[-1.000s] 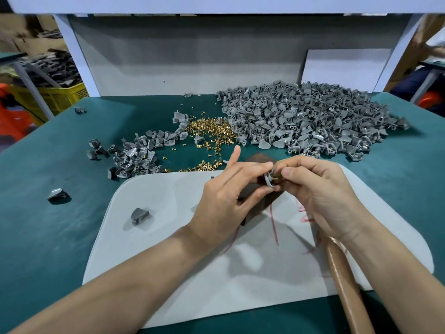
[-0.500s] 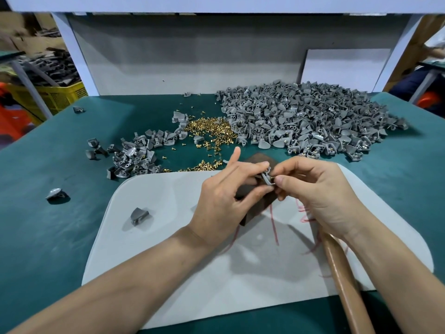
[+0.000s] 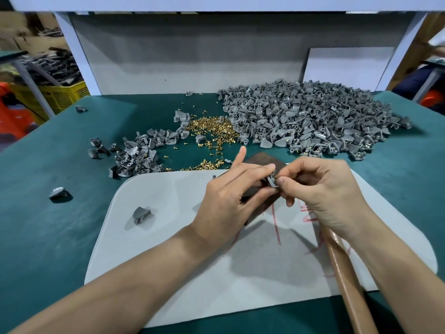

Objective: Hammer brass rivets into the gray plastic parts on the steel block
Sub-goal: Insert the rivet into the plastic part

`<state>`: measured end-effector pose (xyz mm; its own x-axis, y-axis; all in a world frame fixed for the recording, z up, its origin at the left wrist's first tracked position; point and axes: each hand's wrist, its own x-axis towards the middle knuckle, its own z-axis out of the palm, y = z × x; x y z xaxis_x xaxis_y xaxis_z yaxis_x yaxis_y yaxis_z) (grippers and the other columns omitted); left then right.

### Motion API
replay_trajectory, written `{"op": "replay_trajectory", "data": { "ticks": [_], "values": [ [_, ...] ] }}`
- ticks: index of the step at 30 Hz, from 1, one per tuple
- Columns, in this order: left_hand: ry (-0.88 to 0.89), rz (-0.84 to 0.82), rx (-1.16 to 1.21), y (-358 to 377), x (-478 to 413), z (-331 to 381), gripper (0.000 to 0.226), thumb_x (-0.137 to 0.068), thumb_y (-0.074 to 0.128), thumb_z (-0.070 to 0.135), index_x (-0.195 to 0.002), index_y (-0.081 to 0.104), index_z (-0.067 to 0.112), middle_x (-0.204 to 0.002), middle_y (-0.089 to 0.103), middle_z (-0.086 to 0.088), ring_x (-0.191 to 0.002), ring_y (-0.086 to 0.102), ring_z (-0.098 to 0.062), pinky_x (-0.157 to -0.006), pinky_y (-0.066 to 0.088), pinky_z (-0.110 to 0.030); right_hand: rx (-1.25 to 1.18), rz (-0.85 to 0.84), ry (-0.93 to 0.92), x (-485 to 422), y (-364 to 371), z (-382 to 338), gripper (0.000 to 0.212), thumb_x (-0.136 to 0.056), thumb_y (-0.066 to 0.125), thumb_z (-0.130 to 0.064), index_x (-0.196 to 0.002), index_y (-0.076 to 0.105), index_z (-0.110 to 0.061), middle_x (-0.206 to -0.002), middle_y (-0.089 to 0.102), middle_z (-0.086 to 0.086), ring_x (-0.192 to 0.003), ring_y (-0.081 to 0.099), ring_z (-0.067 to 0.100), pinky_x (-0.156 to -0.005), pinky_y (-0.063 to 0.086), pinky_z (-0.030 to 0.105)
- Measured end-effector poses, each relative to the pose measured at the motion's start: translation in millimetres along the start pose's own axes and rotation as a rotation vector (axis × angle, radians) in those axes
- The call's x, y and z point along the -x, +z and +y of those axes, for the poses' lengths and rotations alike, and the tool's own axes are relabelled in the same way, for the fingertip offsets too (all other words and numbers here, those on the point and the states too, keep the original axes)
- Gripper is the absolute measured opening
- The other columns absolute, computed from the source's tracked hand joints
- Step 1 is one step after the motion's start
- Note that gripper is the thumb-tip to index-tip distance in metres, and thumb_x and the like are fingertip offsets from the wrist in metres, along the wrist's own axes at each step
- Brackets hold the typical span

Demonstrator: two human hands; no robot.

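left hand (image 3: 226, 201) pinches gray plastic part (image 3: 271, 182), index finger straight | right hand (image 3: 322, 194) pinches the same part with curled fingertips | part sits between both hands' fingertips, just above steel block (image 3: 262, 160) | hammer handle (image 3: 344, 273) lies under right wrist, running back toward the person: right hand nearer

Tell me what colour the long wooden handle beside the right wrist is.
The long wooden handle is glossy light brown, best seen in the head view.

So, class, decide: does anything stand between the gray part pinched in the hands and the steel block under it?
Nothing visible does. The left hand and right hand pinch the gray part right over the steel block; only their own fingers crowd the gap.
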<state>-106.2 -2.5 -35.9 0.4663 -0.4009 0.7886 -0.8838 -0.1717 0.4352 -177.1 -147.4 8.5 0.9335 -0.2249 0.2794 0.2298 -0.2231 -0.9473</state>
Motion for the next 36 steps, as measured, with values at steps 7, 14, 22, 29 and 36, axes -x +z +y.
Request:
{"op": "replay_trajectory", "data": {
  "ticks": [7,14,22,29,36],
  "values": [
    [0.036,-0.009,-0.023,0,0,1,0.029,-0.080,0.071,0.006,-0.104,0.067,-0.010,-0.098,0.071,-0.014,-0.088,0.063,-0.015,-0.116,0.028,-0.037,0.006,-0.002,0.022,1,1,-3,0.019,-0.077,0.065,0.012,-0.067,0.064,-0.004,-0.050,0.060,0.003,-0.042,0.055,0.010,-0.045,0.043,0.014],
    [0.042,0.003,-0.032,1,0,0,0.028,-0.079,0.071,0.004,-0.103,0.067,-0.010,-0.096,0.071,-0.014,-0.087,0.062,-0.014,-0.117,0.027,-0.039,-0.042,-0.002,0.027,0,2,-2,0.019,-0.077,0.064,0.014,-0.067,0.064,-0.003,-0.051,0.061,0.004,-0.042,0.056,0.010,-0.044,0.044,0.013],
    [0.019,0.031,-0.025,0,1,1,0.028,-0.079,0.070,0.006,-0.102,0.068,-0.009,-0.093,0.071,-0.015,-0.086,0.062,-0.013,-0.118,0.025,-0.036,-0.137,-0.001,0.025,-3,3,6,0.019,-0.077,0.063,0.013,-0.067,0.066,-0.003,-0.053,0.062,0.007,-0.046,0.059,0.014,-0.047,0.049,0.019],
    [-0.004,0.032,-0.014,0,1,2,0.028,-0.079,0.072,0.007,-0.102,0.068,-0.008,-0.095,0.071,-0.012,-0.084,0.062,-0.011,-0.118,0.023,-0.035,-0.186,-0.034,0.041,-3,1,7,0.011,-0.074,0.067,0.005,-0.067,0.068,-0.004,-0.056,0.064,0.008,-0.050,0.060,0.015,-0.050,0.051,0.021],
    [-0.008,0.030,0.036,0,1,2,0.030,-0.078,0.074,0.015,-0.100,0.067,-0.005,-0.094,0.066,-0.002,-0.075,0.061,-0.006,-0.118,0.023,-0.030,-0.264,-0.093,0.088,-5,-6,8,0.023,-0.087,0.052,-0.001,-0.072,0.070,-0.004,-0.064,0.062,0.011,-0.056,0.059,0.019,-0.051,0.051,0.026]
  ]
}}
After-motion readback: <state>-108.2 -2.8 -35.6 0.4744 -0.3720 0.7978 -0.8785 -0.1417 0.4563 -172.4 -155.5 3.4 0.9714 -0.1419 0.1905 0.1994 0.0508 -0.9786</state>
